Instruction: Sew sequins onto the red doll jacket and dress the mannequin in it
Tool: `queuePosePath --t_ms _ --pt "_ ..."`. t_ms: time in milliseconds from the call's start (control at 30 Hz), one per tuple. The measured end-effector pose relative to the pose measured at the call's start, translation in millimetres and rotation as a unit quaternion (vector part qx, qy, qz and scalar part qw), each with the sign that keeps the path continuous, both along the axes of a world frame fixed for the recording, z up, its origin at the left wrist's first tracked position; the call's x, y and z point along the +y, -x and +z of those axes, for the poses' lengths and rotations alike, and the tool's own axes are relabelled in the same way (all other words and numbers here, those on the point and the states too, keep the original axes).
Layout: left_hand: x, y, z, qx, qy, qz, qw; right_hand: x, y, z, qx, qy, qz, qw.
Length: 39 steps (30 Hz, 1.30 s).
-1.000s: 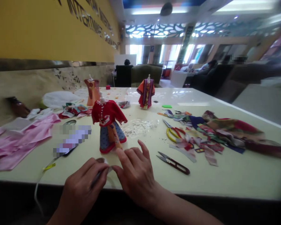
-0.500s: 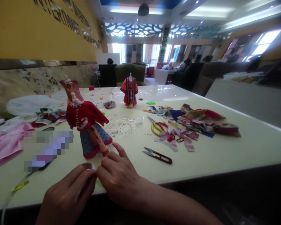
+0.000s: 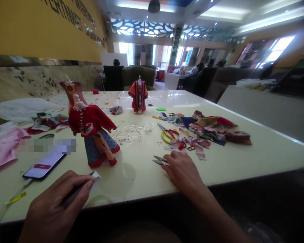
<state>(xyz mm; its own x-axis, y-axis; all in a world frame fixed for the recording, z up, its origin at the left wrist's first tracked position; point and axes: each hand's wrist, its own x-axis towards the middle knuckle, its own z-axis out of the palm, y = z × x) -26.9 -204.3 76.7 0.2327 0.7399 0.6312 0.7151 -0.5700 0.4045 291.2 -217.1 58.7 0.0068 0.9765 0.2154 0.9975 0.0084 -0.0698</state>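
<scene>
Near the table's front edge, my left hand (image 3: 59, 197) pinches a small white strip (image 3: 96, 175) between thumb and forefinger. My right hand (image 3: 183, 170) lies over the handles of the thread snips (image 3: 160, 160), fingers curled around them. The snips' blades point left, and the hand hides the rest. Just beyond my left hand stands a small dress form (image 3: 91, 123) in a red beaded top and a blue skirt with red trim. Neither hand touches it.
Yellow-and-red-handled scissors (image 3: 167, 136) lie by fabric scraps (image 3: 202, 130) at the right. A second dressed form (image 3: 138, 96) stands farther back, a third (image 3: 72, 91) behind the red top. Left are a phone (image 3: 47, 165) with cable and pink cloth (image 3: 5, 148).
My right hand has left the left hand's side and moved right onto the thread snips. My left hand has shifted slightly left, still pinching the white strip.
</scene>
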Motion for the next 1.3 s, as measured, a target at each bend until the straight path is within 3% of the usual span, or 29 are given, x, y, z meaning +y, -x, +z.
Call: queuePosePath --t_ms 67,267,367,433,500,600,667,700,767,867,933,1100,1300 --pt "1 -6 3.4 -0.013 0.032 0.01 0.999 -3 -15 -11.3 -0.033 0.058 -0.023 0.997" --pt "7 -34 5.2 -0.084 0.093 -0.045 0.991 0 -18 -33.2 -0.074 0.02 0.017 0.997" --pt "10 -44 3.8 -0.126 0.128 -0.059 0.982 3 -18 -31.1 0.031 -0.009 -0.01 0.999" --pt "11 -48 3.0 -0.153 0.156 -0.06 0.974 3 -15 -26.9 0.179 -0.045 -0.017 0.983" --pt "10 -52 2.4 -0.179 0.183 -0.061 0.965 -1 -9 -22.0 0.363 -0.046 0.029 0.93" --pt "9 -57 1.8 -0.214 0.226 -0.062 0.948 -9 9 -15.5 0.596 0.057 0.138 0.789" --pt "8 -61 0.8 -0.231 0.256 -0.057 0.937 -14 23 -12.9 0.673 0.125 0.174 0.708" --pt "8 -62 0.1 -0.238 0.269 -0.056 0.931 -17 30 -12.3 0.687 0.14 0.178 0.69" --pt "8 -64 -2.1 -0.253 0.293 -0.061 0.92 -21 42 -12.7 0.671 0.132 0.175 0.708" --pt "9 -64 -6.6 -0.27 0.319 -0.072 0.905 -26 55 -16.5 0.589 0.055 0.176 0.787" --pt "9 -64 -9.6 -0.276 0.327 -0.078 0.9 -28 61 -20.5 0.555 0.009 0.189 0.81" --pt "8 -63 -12.8 -0.283 0.327 -0.091 0.897 -31 68 -28.2 0.581 -0.011 0.217 0.784" --pt "7 -64 -8.6 -0.273 0.315 -0.1 0.903 -32 66 -18.6 0.528 0.002 0.275 0.803"
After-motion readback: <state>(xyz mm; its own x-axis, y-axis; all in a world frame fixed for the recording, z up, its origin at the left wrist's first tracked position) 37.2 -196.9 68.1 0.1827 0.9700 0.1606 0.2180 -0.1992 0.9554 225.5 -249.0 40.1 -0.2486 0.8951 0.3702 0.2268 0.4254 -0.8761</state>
